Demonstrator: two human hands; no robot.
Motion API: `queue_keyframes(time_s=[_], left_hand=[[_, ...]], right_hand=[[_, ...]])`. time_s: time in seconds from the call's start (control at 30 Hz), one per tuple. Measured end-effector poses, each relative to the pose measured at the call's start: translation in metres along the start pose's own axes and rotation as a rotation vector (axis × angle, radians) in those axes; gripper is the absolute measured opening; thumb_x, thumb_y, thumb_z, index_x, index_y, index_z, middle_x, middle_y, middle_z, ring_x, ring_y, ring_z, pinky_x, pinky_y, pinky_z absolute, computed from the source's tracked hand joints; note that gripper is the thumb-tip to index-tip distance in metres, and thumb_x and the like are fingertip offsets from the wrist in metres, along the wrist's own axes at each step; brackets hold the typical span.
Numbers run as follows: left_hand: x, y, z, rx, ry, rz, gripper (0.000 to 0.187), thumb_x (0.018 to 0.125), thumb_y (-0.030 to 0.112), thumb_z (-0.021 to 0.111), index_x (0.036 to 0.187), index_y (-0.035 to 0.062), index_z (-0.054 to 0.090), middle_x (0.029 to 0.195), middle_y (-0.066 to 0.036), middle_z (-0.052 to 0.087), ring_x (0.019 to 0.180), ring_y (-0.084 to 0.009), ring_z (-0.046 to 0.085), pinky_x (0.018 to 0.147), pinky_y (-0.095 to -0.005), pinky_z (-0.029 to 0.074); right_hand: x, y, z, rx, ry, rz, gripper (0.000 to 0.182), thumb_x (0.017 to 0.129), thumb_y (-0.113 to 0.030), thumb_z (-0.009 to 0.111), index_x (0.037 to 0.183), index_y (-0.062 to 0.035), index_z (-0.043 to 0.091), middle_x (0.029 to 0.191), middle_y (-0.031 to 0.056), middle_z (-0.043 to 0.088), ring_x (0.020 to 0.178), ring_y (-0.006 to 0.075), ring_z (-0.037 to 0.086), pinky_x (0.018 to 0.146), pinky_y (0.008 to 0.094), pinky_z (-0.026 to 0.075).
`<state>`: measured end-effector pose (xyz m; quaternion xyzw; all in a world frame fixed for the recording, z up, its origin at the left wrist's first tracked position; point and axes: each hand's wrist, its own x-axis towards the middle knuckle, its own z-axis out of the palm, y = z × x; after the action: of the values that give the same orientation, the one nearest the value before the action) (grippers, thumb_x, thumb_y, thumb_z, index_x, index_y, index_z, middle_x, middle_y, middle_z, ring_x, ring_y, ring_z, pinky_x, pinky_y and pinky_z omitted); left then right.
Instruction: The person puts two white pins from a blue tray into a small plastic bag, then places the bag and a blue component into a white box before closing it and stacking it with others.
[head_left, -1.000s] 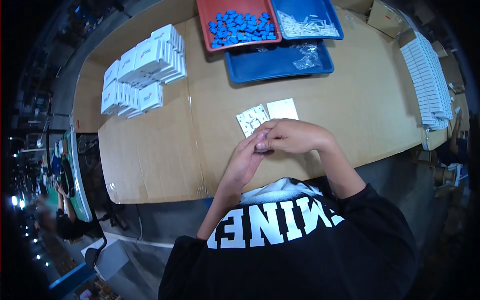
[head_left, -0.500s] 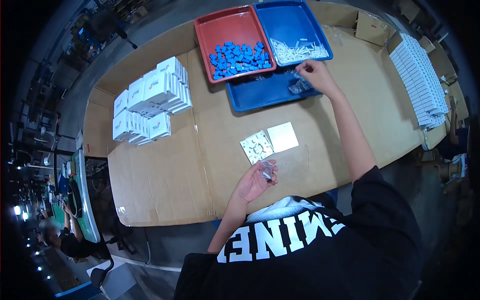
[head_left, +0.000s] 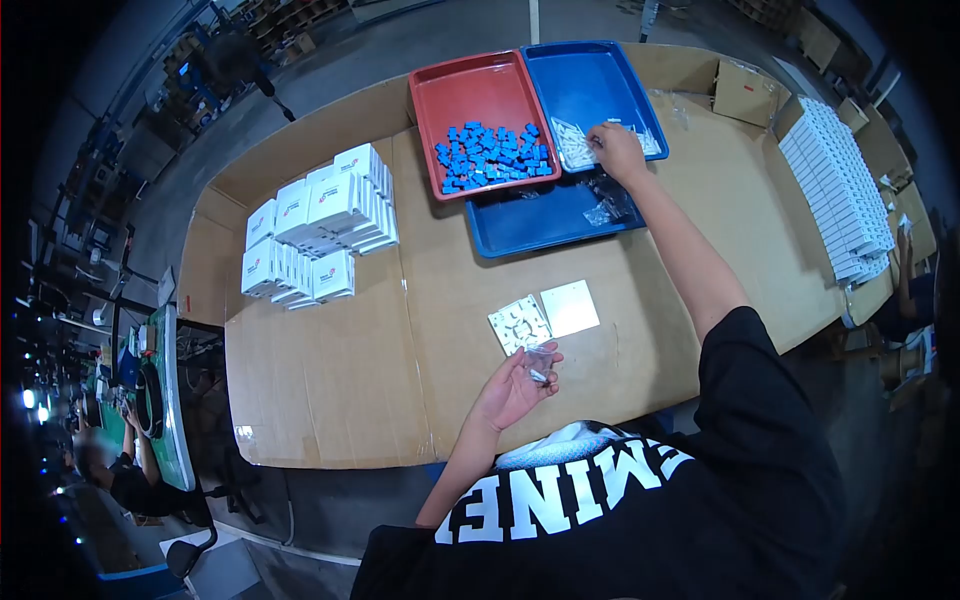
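My left hand (head_left: 514, 392) is closed round a small clear plastic bag (head_left: 541, 362) with a small pale item inside. Just beyond its fingers lie a white square plate (head_left: 520, 325) with dark markings and cut-outs, and a plain white square plate (head_left: 570, 307). My right hand (head_left: 618, 152) reaches over the upper blue tray (head_left: 585, 75), its fingers pinched together at the small white pieces (head_left: 570, 146). What those fingertips hold, if anything, is too small to make out.
Left of the upper blue tray, a red tray (head_left: 470, 90) holds blue parts (head_left: 490, 158). Both trays overlap a lower blue tray (head_left: 520, 232) with clear bags (head_left: 608, 208). White boxes (head_left: 325, 205) are stacked at left; a long white stack (head_left: 835, 190) stands right.
My right hand has moved from above the clear bags to the white pieces in the upper blue tray. My left hand keeps the bag. The view has shifted, so the table sits lower.
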<state>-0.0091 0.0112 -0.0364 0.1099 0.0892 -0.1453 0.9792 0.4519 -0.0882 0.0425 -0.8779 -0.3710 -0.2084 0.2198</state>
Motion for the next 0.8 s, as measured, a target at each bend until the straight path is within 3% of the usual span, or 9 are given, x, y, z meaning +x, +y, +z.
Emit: queue_keyframes(time_s=[0.17,0.23,0.27,0.3,0.37,0.5,0.57,0.7,0.8], left_hand=[[0.001,0.001,0.001,0.049,0.007,0.002,0.053,0.109,0.042,0.044,0.145,0.0031,0.05,0.127,-0.01,0.064,0.1,-0.0215,0.063,0.094,-0.0395,0.05],[-0.003,-0.003,-0.001,-0.027,0.025,0.014,0.052,0.109,0.042,0.044,0.144,0.0035,0.051,0.127,-0.01,0.064,0.1,-0.0209,0.062,0.094,-0.0387,0.049],[-0.001,-0.002,-0.002,-0.087,0.03,0.036,0.052,0.109,0.042,0.044,0.144,0.0038,0.051,0.127,-0.009,0.064,0.1,-0.0203,0.061,0.094,-0.0379,0.049],[0.003,0.001,0.001,-0.087,0.021,0.046,0.052,0.109,0.042,0.044,0.144,0.0038,0.051,0.127,-0.009,0.064,0.1,-0.0203,0.061,0.094,-0.0379,0.049],[-0.001,-0.004,0.014,-0.042,0.163,0.131,0.051,0.109,0.042,0.045,0.143,0.0045,0.053,0.128,-0.008,0.064,0.099,-0.019,0.06,0.093,-0.0365,0.05],[-0.007,0.01,0.06,-0.106,0.162,0.141,0.05,0.109,0.039,0.046,0.146,0.005,0.05,0.122,-0.007,0.067,0.095,-0.0188,0.063,0.088,-0.0364,0.052],[-0.001,0.016,0.059,0.048,0.136,0.188,0.052,0.109,0.043,0.045,0.145,0.0062,0.051,0.132,-0.007,0.063,0.101,-0.0168,0.06,0.093,-0.0341,0.05],[0.0,0.02,0.082,0.113,0.216,0.191,0.051,0.109,0.043,0.045,0.145,0.0069,0.051,0.134,-0.008,0.063,0.104,-0.0173,0.062,0.093,-0.0333,0.051],[0.002,0.02,0.083,0.173,0.199,0.175,0.049,0.11,0.042,0.044,0.144,0.0073,0.051,0.134,-0.01,0.063,0.107,-0.0187,0.064,0.093,-0.0336,0.051]], right_hand=[[0.006,0.001,-0.01,0.211,0.131,0.146,0.016,0.087,-0.015,0.075,0.097,-0.0033,0.073,0.085,0.0149,0.074,0.081,0.0335,0.072,0.074,0.0414,0.056],[-0.001,-0.005,-0.018,0.452,0.204,0.352,0.021,0.088,-0.018,0.079,0.096,-0.0007,0.072,0.086,0.0158,0.075,0.078,0.0259,0.073,0.072,0.0352,0.056],[-0.008,-0.004,-0.018,0.519,0.208,0.352,0.023,0.089,-0.019,0.08,0.099,0.0007,0.073,0.087,0.0116,0.076,0.077,0.0164,0.071,0.069,0.0296,0.053],[-0.011,-0.011,-0.02,0.52,0.209,0.339,0.023,0.089,-0.019,0.08,0.099,0.0007,0.073,0.087,0.0116,0.076,0.077,0.0164,0.071,0.069,0.0296,0.053],[-0.048,-0.038,-0.03,0.889,0.124,0.353,0.021,0.091,-0.016,0.078,0.103,0.0009,0.075,0.089,0.006,0.076,0.078,0.0117,0.068,0.068,0.0272,0.052],[-0.122,-0.132,-0.083,1.091,-0.156,0.561,0.014,0.094,-0.009,0.073,0.104,0.0006,0.075,0.092,0.0035,0.075,0.081,0.0085,0.066,0.071,0.0243,0.052],[-0.154,-0.16,-0.09,1.259,-0.226,0.574,0.015,0.093,-0.008,0.074,0.105,0.0007,0.075,0.094,0.0036,0.075,0.08,0.0079,0.064,0.072,0.0245,0.052],[-0.178,-0.188,-0.109,1.37,-0.317,0.546,0.016,0.091,-0.009,0.077,0.105,0.0003,0.075,0.095,0.0037,0.075,0.08,0.0078,0.064,0.072,0.0246,0.052],[-0.179,-0.193,-0.12,1.176,-0.432,0.429,0.014,0.091,-0.006,0.077,0.103,0.0001,0.074,0.095,0.0039,0.074,0.082,0.0075,0.065,0.074,0.0239,0.052]])
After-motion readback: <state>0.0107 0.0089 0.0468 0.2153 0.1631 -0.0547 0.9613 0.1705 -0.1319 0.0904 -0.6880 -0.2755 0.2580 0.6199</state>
